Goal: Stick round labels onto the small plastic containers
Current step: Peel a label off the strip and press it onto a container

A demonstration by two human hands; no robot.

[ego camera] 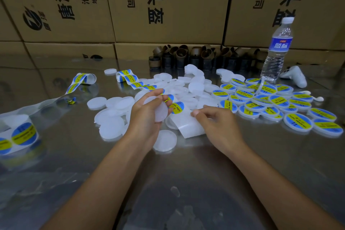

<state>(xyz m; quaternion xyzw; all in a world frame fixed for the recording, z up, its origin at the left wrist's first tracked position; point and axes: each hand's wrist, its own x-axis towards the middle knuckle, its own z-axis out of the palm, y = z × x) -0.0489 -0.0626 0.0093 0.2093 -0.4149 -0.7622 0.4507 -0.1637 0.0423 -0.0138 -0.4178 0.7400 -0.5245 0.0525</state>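
My left hand [147, 115] grips a blank translucent round container [158, 111], tilted on edge above the metal table [186, 173]. Just right of it lies a blue-and-yellow round label [177, 107] on the white backing strip [189, 126]. My right hand [212, 121] has its fingers curled over that strip, thumb and forefinger pinching its edge close to the label. Several unlabelled containers [112, 112] lie scattered around and behind my hands. A heap of labelled containers [270, 102] sits to the right.
A label roll [20, 136] stands at the left edge, its strip [128, 78] trailing across the table. Behind are brown cardboard cores [196, 58], a water bottle [278, 50], a white controller [295, 78] and stacked cardboard boxes [168, 5].
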